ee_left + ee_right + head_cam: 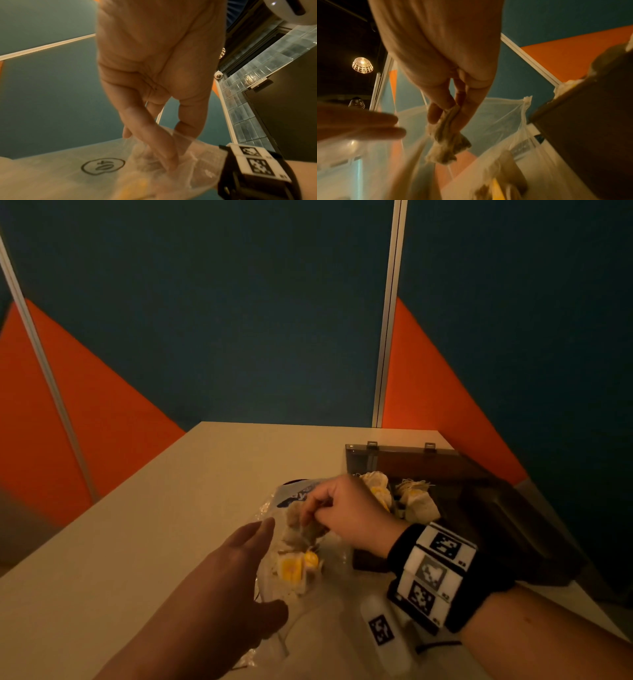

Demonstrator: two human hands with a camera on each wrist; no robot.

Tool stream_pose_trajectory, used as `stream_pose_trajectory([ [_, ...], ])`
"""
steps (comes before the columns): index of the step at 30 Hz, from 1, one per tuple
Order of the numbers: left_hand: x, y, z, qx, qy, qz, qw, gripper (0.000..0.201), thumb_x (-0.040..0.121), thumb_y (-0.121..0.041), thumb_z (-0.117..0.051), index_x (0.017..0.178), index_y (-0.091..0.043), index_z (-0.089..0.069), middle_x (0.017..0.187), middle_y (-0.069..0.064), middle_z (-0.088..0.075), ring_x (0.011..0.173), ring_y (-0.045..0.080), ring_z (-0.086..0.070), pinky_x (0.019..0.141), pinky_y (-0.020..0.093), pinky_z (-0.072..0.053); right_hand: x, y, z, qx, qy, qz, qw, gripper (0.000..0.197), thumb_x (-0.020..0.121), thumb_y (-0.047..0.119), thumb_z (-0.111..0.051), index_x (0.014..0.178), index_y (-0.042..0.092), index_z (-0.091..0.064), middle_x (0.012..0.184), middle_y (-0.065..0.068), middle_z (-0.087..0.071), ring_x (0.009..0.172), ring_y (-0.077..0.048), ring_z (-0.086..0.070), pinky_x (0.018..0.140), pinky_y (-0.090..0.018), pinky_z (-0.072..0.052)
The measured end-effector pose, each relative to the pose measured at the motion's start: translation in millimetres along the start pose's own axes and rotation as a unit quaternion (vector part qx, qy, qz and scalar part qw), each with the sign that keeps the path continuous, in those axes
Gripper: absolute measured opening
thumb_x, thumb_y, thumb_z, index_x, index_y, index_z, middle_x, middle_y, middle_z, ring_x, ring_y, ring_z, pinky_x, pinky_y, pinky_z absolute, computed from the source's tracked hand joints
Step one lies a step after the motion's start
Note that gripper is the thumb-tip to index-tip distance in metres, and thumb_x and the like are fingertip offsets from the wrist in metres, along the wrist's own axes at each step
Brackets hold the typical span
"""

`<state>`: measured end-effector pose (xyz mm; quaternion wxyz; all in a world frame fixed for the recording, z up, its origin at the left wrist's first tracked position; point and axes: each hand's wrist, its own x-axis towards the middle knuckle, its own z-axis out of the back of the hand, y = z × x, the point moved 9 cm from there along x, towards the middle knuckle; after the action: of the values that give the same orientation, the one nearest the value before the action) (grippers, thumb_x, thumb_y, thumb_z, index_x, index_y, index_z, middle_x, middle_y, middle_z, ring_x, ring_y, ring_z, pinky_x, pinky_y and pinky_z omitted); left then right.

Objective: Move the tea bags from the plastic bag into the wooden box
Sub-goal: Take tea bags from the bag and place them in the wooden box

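A clear plastic bag (274, 505) lies on the table left of the open wooden box (428, 467). My right hand (308, 518) reaches into the bag's mouth and pinches a pale tea bag (447, 135) that hangs from the fingertips (435, 115). More tea bags with yellow tags (294, 570) lie inside the plastic. Several tea bags (414, 501) sit in the box. My left hand (255, 563) is spread with straight fingers (164, 155) against the near side of the plastic bag (197, 162).
A beige table (171, 508) ends at blue and orange partition panels (239, 337). The box's clear lid (394, 453) stands open at the back. A white marker-tagged device (383, 631) with a cable lies near the front edge under my right wrist.
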<state>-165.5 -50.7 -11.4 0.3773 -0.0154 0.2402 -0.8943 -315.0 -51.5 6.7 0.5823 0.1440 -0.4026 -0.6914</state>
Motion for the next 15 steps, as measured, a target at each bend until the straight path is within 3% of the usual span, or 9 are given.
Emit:
stream_pose_trajectory([
  [3, 2, 1, -1, 0.017, 0.0, 0.0, 1.0, 0.093, 0.077, -0.036, -0.065, 0.145, -0.035, -0.001, 0.154, -0.017, -0.005, 0.083, 0.002, -0.06, 0.068, 0.008, -0.046, 3, -5, 31, 0.015, -0.041, -0.027, 0.999, 0.032, 0.083, -0.009, -0.054, 0.071, 0.013, -0.074, 0.08, 0.003, -0.069, 0.086, -0.011, -0.066, 0.079, -0.027, -0.055],
  [5, 4, 2, -2, 0.018, 0.001, 0.004, 1.0, 0.094, 0.077, -0.037, -0.066, 0.144, -0.036, -0.001, 0.154, -0.017, -0.006, 0.076, 0.0, -0.062, 0.061, 0.007, -0.047, 3, -9, 55, 0.037, -0.07, -0.045, 0.996, 0.035, 0.082, -0.01, -0.054, 0.066, 0.016, -0.072, 0.084, -0.001, -0.072, 0.092, -0.013, -0.066, 0.078, -0.026, -0.054],
  [9, 5, 6, -3, 0.007, 0.013, 0.013, 1.0, 0.095, 0.078, -0.035, -0.067, 0.144, -0.036, 0.001, 0.154, -0.017, -0.002, 0.075, 0.005, -0.061, 0.064, 0.011, -0.051, -3, -19, 107, 0.082, -0.107, -0.079, 0.988, 0.034, 0.083, -0.013, -0.055, 0.066, 0.012, -0.071, 0.086, -0.001, -0.07, 0.089, -0.016, -0.067, 0.074, -0.028, -0.059],
  [12, 4, 5, -3, 0.005, 0.024, 0.02, 1.0, 0.095, 0.078, -0.033, -0.066, 0.143, -0.037, 0.003, 0.153, -0.018, -0.001, 0.065, 0.003, -0.061, 0.064, 0.011, -0.054, -13, -39, 139, 0.055, -0.103, -0.126, 0.985, 0.033, 0.084, -0.011, -0.055, 0.067, 0.013, -0.07, 0.091, -0.006, -0.068, 0.086, -0.017, -0.066, 0.066, -0.022, -0.058],
  [15, 4, 5, -4, 0.026, 0.028, 0.02, 0.999, 0.095, 0.078, -0.037, -0.065, 0.143, -0.037, 0.005, 0.153, -0.018, 0.0, 0.067, 0.006, -0.059, 0.063, 0.01, -0.049, -24, -67, 148, -0.033, -0.04, -0.191, 0.98, 0.028, 0.085, -0.009, -0.052, 0.074, 0.009, -0.071, 0.092, -0.006, -0.067, 0.084, -0.016, -0.064, 0.064, -0.02, -0.054],
])
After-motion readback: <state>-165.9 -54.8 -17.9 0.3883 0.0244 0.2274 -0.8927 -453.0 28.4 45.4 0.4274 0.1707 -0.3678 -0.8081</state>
